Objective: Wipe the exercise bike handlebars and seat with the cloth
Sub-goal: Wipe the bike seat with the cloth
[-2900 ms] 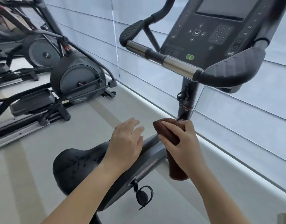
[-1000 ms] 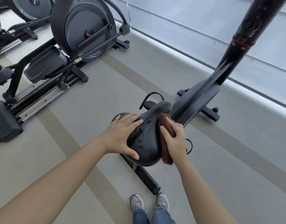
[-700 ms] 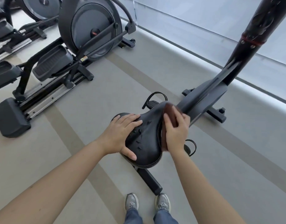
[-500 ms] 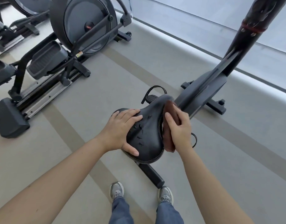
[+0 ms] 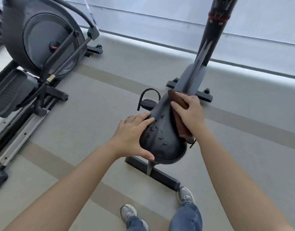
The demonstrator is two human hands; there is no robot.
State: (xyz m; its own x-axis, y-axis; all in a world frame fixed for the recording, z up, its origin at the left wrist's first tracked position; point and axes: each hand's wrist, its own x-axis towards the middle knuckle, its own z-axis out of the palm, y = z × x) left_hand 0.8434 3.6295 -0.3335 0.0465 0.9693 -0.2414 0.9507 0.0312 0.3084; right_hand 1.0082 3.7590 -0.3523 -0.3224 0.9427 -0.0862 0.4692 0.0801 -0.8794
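The black bike seat [image 5: 161, 135] fills the middle of the head view, narrow nose pointing away from me. My left hand [image 5: 135, 135] lies spread on the seat's left side, thumb hooked around its rear edge. My right hand [image 5: 189, 112] presses a brown cloth [image 5: 181, 125] flat against the seat's right flank, near the nose. The cloth hangs down past the seat's edge below my palm. The bike's black upright post [image 5: 215, 27] rises at the top right. The handlebars are out of view.
An elliptical trainer [image 5: 43, 42] with its pedal and rail stands to the left on the grey floor. The bike's rear foot bar [image 5: 153, 172] lies just ahead of my shoes [image 5: 185, 195]. A pedal with strap [image 5: 148, 102] sticks out left of the seat. A wall runs along the back.
The view dropped from the handlebars and console to the seat. My right hand slid the cloth forward along the seat's right side toward the nose. My left hand stayed on the seat.
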